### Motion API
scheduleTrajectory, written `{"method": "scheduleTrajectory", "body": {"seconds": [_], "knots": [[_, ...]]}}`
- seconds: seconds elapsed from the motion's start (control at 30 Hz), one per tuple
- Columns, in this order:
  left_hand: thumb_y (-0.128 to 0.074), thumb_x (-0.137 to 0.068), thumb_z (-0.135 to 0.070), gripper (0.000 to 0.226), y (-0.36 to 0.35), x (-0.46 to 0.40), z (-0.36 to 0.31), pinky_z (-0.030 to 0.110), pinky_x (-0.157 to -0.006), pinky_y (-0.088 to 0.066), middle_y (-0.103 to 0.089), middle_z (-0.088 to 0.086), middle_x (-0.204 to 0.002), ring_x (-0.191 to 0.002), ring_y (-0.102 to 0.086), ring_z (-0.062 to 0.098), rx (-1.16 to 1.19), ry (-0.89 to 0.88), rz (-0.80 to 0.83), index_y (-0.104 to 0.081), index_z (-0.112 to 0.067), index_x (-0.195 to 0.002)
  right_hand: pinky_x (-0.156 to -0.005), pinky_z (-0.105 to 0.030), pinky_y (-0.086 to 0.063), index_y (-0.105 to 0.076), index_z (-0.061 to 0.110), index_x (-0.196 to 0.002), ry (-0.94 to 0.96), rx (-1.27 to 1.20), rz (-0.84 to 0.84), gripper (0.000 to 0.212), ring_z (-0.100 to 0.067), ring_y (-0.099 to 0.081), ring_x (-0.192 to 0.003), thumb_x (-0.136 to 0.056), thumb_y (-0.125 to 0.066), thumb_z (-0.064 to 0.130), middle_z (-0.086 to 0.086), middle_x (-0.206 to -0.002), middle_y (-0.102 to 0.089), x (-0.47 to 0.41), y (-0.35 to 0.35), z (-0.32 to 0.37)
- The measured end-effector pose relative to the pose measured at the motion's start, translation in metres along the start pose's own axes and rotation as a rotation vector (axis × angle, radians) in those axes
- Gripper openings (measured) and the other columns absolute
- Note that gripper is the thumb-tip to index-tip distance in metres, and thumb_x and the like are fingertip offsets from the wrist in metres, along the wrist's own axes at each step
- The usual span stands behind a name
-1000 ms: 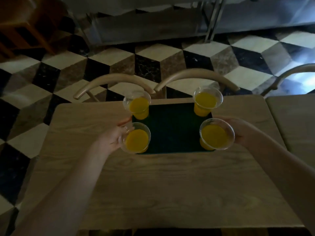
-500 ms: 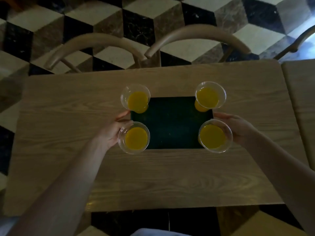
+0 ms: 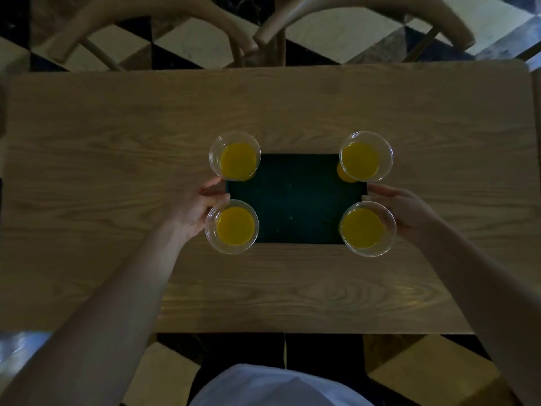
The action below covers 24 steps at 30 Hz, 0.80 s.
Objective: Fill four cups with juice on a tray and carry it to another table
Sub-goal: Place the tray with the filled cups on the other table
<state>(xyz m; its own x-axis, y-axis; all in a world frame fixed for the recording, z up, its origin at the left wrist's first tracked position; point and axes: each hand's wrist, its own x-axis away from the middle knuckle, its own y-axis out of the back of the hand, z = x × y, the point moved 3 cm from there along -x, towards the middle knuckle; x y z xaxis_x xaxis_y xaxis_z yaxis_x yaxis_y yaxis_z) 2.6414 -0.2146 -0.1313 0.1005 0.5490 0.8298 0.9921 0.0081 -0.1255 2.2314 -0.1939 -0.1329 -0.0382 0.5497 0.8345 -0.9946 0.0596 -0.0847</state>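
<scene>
From the head view, the dark tray (image 3: 295,197) lies flat on the wooden surface (image 3: 117,136), its long side running left to right. A cup (image 3: 234,156) of juice stands upright at each tray corner. The left hand (image 3: 191,209) grips the tray's left edge and the right hand (image 3: 407,208) its right edge.

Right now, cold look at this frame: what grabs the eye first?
Four clear cups of bright orange juice, one at each corner of a dark green tray mid-table: far-left cup, far-right cup, near-left cup, near-right cup. Next, the left hand and right hand at the tray's short edges, over a pale wooden table. Beyond it, two curved chair backs against a bold cube-patterned floor.
</scene>
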Motion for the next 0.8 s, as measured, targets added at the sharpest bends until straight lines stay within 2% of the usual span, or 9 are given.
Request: {"method": "scheduleTrajectory", "body": {"seconds": [0.17, 0.3, 0.37, 0.47, 0.53, 0.6, 0.67, 0.8], "knots": [[-0.058, -0.091, 0.01, 0.057, 0.0, 0.003, 0.013, 0.025, -0.055, -0.054, -0.06, -0.011, -0.061, -0.057, -0.063, 0.007, -0.032, -0.032, 0.009, -0.042, 0.003, -0.145, -0.073, -0.034, -0.056, -0.064, 0.014, -0.129, -0.026, 0.007, -0.011, 0.06, -0.017, -0.071, -0.082, -0.07, -0.078, 0.012, -0.003, -0.097, -0.074, 0.0, 0.001, -0.004], [-0.061, -0.089, 0.01, 0.057, 0.003, 0.001, 0.022, 0.027, -0.06, -0.056, -0.063, -0.012, -0.067, -0.063, -0.066, 0.008, -0.009, -0.029, -0.01, -0.049, -0.003, -0.144, -0.074, -0.033, -0.056, -0.064, 0.014, -0.129, -0.039, 0.002, -0.001, 0.065, -0.019, -0.07, -0.085, -0.065, -0.08, 0.014, -0.007, -0.102, -0.074, -0.003, 0.0, -0.008], [-0.063, -0.088, 0.009, 0.057, 0.006, 0.001, 0.027, 0.03, -0.063, -0.056, -0.064, -0.01, -0.077, -0.068, -0.068, 0.009, 0.008, -0.025, -0.035, -0.052, -0.005, -0.142, -0.075, -0.034, -0.056, -0.064, 0.014, -0.13, -0.037, -0.001, 0.007, 0.064, -0.02, -0.07, -0.086, -0.068, -0.079, 0.012, -0.01, -0.104, -0.073, -0.004, -0.001, -0.009], [-0.071, -0.08, 0.005, 0.065, 0.009, 0.0, 0.031, 0.034, -0.068, -0.057, -0.063, -0.004, -0.092, -0.077, -0.071, 0.014, 0.027, -0.006, -0.061, -0.058, -0.013, -0.141, -0.073, -0.033, -0.056, -0.063, 0.013, -0.13, -0.041, 0.007, 0.009, 0.061, -0.018, -0.07, -0.083, -0.071, -0.077, 0.01, -0.004, -0.098, -0.073, -0.005, -0.003, -0.012], [-0.071, -0.079, 0.004, 0.061, 0.006, 0.001, 0.031, 0.034, -0.067, -0.057, -0.065, -0.002, -0.09, -0.079, -0.068, 0.016, 0.028, 0.001, -0.074, -0.062, -0.016, -0.136, -0.071, -0.032, -0.056, -0.064, 0.013, -0.129, -0.049, 0.0, 0.031, 0.055, -0.016, -0.071, -0.081, -0.076, -0.075, 0.008, -0.002, -0.096, -0.073, -0.006, -0.004, -0.015], [-0.065, -0.086, 0.009, 0.053, 0.003, 0.003, 0.029, 0.031, -0.062, -0.059, -0.066, 0.002, -0.099, -0.083, -0.067, 0.017, 0.041, 0.01, -0.112, -0.063, -0.021, -0.13, -0.068, -0.03, -0.057, -0.065, 0.014, -0.126, -0.051, -0.004, 0.044, 0.044, -0.014, -0.07, -0.075, -0.083, -0.069, 0.003, -0.002, -0.088, -0.073, -0.006, -0.007, -0.017], [-0.064, -0.088, 0.011, 0.055, 0.004, 0.003, 0.029, 0.026, -0.059, -0.059, -0.065, 0.006, -0.108, -0.086, -0.067, 0.019, 0.05, 0.011, -0.118, -0.062, -0.02, -0.134, -0.068, -0.029, -0.058, -0.066, 0.013, -0.124, -0.058, -0.01, 0.025, 0.043, -0.014, -0.069, -0.073, -0.083, -0.069, 0.002, -0.002, -0.086, -0.073, -0.006, -0.009, -0.019], [-0.066, -0.088, 0.009, 0.055, 0.01, 0.001, 0.029, 0.026, -0.059, -0.059, -0.064, 0.005, -0.101, -0.083, -0.067, 0.019, 0.021, 0.015, -0.121, -0.063, -0.017, -0.136, -0.072, -0.032, -0.059, -0.067, 0.013, -0.124, -0.076, -0.017, 0.022, 0.052, -0.018, -0.068, -0.077, -0.074, -0.075, 0.007, -0.009, -0.095, -0.071, -0.008, -0.012, -0.024]]}}
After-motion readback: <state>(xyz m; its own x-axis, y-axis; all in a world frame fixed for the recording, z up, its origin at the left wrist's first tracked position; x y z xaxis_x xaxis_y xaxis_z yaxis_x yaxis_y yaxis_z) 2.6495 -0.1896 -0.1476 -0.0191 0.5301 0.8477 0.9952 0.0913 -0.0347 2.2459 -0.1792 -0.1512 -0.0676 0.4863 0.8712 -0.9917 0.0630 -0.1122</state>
